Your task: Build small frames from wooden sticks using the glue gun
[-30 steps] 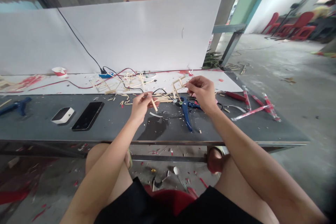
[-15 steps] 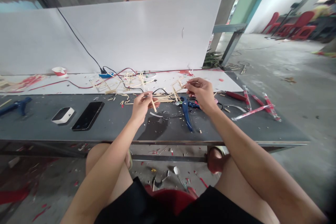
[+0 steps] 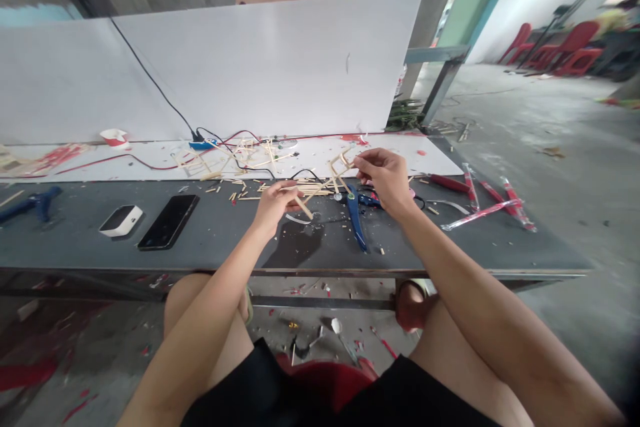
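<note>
My left hand (image 3: 273, 208) is closed on a thin wooden stick (image 3: 304, 208), which slants down to the right from its fingertips. Pinched in my right hand (image 3: 384, 177) is a small frame of joined wooden sticks (image 3: 341, 163), raised over the back of the bench. Its lower end comes close to the left hand's stick; whether they touch I cannot tell. Below the right hand lies a blue-handled tool (image 3: 356, 217). Loose wooden sticks (image 3: 313, 188) are piled behind and between the hands.
On the grey bench (image 3: 225, 233) lie a phone (image 3: 169, 221), a white box-like device (image 3: 121, 220) and another blue tool (image 3: 37, 203) at left. Red-wrapped sticks (image 3: 480, 215) lie at right. Behind are a blue power strip (image 3: 204, 145), cables and a paper cup (image 3: 115, 139).
My left hand has moved slightly down, and its stick now points more to the right. The frame in my right hand has turned and shows more clearly; that hand has barely moved.
</note>
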### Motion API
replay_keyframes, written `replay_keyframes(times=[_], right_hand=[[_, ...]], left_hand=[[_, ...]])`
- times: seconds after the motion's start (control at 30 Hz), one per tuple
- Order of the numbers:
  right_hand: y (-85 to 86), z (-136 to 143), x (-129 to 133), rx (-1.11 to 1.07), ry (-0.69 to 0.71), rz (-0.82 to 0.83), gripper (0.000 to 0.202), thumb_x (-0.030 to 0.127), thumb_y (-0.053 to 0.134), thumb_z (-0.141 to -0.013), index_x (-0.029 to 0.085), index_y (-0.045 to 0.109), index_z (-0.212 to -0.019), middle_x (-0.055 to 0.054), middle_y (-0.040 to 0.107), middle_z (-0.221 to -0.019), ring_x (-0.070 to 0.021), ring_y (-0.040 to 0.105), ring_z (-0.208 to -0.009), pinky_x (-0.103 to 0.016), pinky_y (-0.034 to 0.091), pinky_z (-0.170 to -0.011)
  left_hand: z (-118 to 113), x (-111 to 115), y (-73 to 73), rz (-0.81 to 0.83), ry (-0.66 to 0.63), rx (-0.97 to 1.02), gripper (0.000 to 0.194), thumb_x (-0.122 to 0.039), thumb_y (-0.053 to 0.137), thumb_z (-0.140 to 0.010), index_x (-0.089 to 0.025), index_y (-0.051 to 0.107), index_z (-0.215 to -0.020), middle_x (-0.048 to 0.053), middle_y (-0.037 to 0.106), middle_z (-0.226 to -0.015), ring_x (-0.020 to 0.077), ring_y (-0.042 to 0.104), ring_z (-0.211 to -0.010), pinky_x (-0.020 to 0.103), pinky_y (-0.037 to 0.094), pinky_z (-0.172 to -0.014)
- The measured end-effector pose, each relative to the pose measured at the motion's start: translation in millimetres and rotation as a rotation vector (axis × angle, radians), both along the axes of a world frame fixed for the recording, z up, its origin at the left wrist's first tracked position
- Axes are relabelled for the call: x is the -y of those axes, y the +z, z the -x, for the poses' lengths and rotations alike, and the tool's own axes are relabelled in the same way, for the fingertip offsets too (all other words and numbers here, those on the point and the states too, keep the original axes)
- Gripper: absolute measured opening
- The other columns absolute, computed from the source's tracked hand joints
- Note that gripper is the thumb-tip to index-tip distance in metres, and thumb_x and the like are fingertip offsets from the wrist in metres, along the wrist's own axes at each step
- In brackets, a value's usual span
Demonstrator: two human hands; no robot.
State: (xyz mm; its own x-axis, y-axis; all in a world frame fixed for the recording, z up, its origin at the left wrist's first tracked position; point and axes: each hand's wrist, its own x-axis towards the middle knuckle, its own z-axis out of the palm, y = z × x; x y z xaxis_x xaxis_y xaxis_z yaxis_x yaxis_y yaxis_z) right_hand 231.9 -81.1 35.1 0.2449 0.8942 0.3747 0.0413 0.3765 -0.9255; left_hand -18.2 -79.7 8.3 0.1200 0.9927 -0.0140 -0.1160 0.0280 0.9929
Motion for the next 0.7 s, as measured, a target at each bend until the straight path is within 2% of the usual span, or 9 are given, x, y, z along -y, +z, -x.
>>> replay_keyframes(times=[0.3,0.57,0.7], right_hand=[[6.6,2.3,5.7,0.073,-0.040,-0.042,0.018,0.034,0.078,-0.076,0.019,0.070,-0.081,-0.002,0.067,-0.067,-0.0118,0.058,-0.054,-0.027,0.046,-0.046],[17.0,11.6,22.2,0.199,-0.113,-0.121,0.016,0.038,0.073,-0.083,0.024,0.067,-0.087,0.000,0.063,-0.066,-0.0138,0.058,-0.056,-0.032,0.048,-0.051],[15.3,10.3,21.4,0.172,-0.112,-0.113,0.020,0.043,0.071,-0.084,0.025,0.064,-0.087,-0.002,0.065,-0.072,-0.0146,0.058,-0.057,-0.033,0.047,-0.049]], left_hand=[[-1.8,-0.9,-5.0,0.076,-0.044,-0.096,0.023,-0.020,0.072,-0.079,-0.011,0.070,-0.100,0.010,0.074,-0.093,0.0176,0.072,-0.072,0.028,0.059,-0.065],[-3.3,-1.8,-12.9,-0.021,-0.044,-0.165,0.021,-0.018,0.076,-0.078,-0.012,0.071,-0.097,0.007,0.071,-0.087,0.0150,0.071,-0.071,0.023,0.057,-0.060],[-5.8,-0.7,-9.5,0.082,-0.029,-0.088,0.021,-0.022,0.075,-0.081,-0.013,0.068,-0.100,0.006,0.071,-0.084,0.0166,0.073,-0.068,0.025,0.059,-0.059]])
